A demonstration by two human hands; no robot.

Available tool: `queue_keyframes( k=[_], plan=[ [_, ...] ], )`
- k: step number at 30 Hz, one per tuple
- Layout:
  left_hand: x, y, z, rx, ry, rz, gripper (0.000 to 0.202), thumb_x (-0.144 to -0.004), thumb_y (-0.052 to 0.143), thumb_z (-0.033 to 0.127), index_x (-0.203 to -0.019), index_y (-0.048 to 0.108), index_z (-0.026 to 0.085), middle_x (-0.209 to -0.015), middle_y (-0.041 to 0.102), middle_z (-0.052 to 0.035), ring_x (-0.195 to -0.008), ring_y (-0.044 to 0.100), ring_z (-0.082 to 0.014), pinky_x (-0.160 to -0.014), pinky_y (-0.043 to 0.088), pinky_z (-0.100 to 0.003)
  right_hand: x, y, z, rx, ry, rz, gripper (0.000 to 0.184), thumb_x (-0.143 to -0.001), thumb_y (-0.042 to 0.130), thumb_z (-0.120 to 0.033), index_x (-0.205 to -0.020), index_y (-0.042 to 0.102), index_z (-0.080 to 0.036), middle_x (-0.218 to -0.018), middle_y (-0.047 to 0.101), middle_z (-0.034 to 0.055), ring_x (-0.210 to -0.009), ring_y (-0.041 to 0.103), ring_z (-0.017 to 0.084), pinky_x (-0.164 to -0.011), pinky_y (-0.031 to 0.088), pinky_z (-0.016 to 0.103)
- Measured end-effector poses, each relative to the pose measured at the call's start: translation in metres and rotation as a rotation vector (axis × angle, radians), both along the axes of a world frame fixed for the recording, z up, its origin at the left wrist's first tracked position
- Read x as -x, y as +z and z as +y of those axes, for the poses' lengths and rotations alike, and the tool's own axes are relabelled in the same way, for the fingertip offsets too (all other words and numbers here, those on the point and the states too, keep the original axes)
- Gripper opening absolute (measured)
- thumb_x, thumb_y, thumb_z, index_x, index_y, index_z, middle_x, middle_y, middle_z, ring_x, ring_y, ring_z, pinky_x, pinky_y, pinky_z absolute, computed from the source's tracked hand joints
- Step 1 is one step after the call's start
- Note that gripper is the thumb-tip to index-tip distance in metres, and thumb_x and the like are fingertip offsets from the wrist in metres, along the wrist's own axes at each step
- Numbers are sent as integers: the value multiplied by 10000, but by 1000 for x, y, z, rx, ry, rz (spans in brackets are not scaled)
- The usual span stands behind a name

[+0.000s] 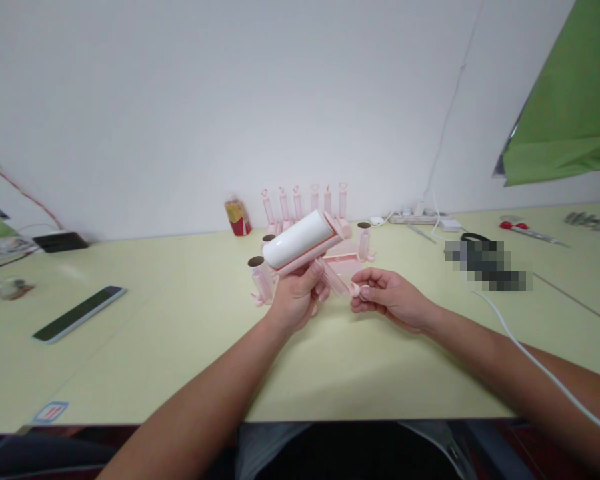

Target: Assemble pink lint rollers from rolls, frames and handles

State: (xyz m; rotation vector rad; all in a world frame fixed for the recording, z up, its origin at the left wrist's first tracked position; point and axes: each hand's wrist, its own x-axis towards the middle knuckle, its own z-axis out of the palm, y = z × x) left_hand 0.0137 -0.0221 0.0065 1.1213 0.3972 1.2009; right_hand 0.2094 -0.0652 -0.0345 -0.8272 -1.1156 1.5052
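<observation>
One view only — taken from head height, angled forward and down across the pale yellow table [130,373]; both forearms are seen near, the white wall [180,100] far behind.

I see a white roll [300,239] in a pale pink holder [314,256], a pale yellow table [180,333], a green sheet [570,113] far right.

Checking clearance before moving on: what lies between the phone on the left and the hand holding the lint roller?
In the head view, only bare table lies between the phone and the left hand holding the lint roller.
</observation>
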Motion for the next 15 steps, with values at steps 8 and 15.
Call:
queue_keyframes(
  k=[8,15],
  plan=[
    [2,3,-1,41,15,-58,505,-661,850,424,-1019,601,169,-556,478,90,-422,417,-42,-414,380,-199,22,3,-13,21,-22,90,322,-738,822,-317,-969,642,-184,-875,695,10,-779,716,145,-809,600,329],
    [0,5,-2,48,33,-72,474,-685,836,409,-1010,577,182,-563,470,94,-418,404,-38,-410,387,-194,26,2,-15,-3,5,-54,344,-770,773,-449,-917,659,-159,-790,659,15,-654,690,139,-621,597,283]
  ],
)
